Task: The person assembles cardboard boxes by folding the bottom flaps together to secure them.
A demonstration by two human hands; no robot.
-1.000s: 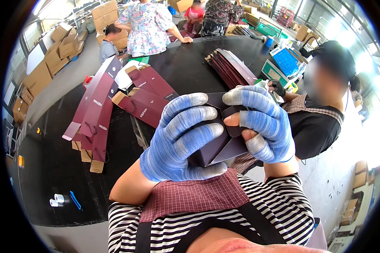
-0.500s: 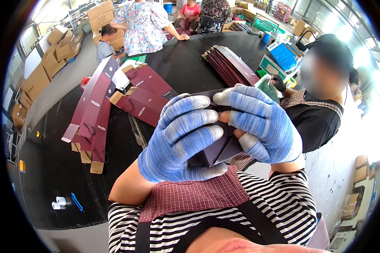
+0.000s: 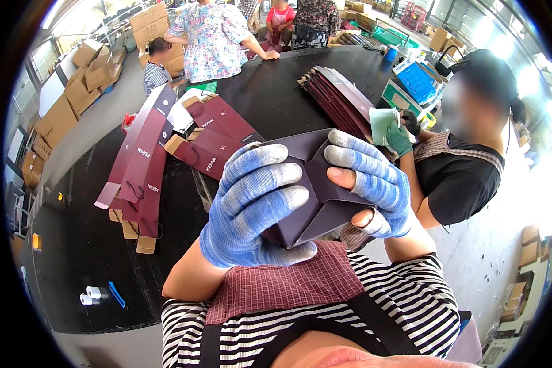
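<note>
Both gloved hands, left hand [image 3: 254, 205] and right hand [image 3: 374, 184], have fingers clamped on the dark folded carton [image 3: 319, 196]; uneven pressing could crease its flaps crookedly.

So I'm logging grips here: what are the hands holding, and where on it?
A folded dark maroon paper bag: left hand wraps its left side, right hand grips its right edge.

The dark maroon folded carton [image 3: 316, 190] was held up close to the chest, above the black table's edge. Its bottom flaps were folded into pointed, overlapping triangles that faced the camera. The piece sat tilted, its left part hidden, its matte surface smooth and unmarked.
</note>
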